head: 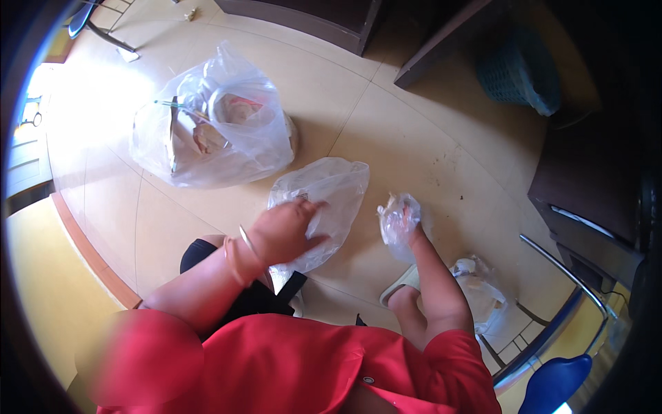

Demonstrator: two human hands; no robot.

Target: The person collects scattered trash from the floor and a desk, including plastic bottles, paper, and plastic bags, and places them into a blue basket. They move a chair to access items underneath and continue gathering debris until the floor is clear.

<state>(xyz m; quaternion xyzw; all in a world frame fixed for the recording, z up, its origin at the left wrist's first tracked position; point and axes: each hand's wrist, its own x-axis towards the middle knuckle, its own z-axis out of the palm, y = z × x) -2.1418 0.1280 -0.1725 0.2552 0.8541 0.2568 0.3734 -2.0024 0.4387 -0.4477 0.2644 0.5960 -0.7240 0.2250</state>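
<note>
My left hand [289, 230], with bangles on its wrist, is spread over a clear plastic bag [339, 191] on the tiled floor; a small part of the bag bears print. Whether the fingers touch the bag cannot be told. To the right, my right hand [408, 220] is closed on a crumpled clear plastic bag [397, 227] that partly covers the fingers. Beyond my left hand stands a large clear plastic bag [248, 155] filled with mixed waste, among it a round white container [220, 106] and crumpled wrappers.
Another clear bag with crumpled contents [478, 295] lies right of my legs. A blue plastic basket [512, 77] with a liner stands at the upper right by dark wooden furniture [579, 171]. A metal-framed chair with a blue seat [556, 383] is at the lower right. Dark crumbs lie on the floor.
</note>
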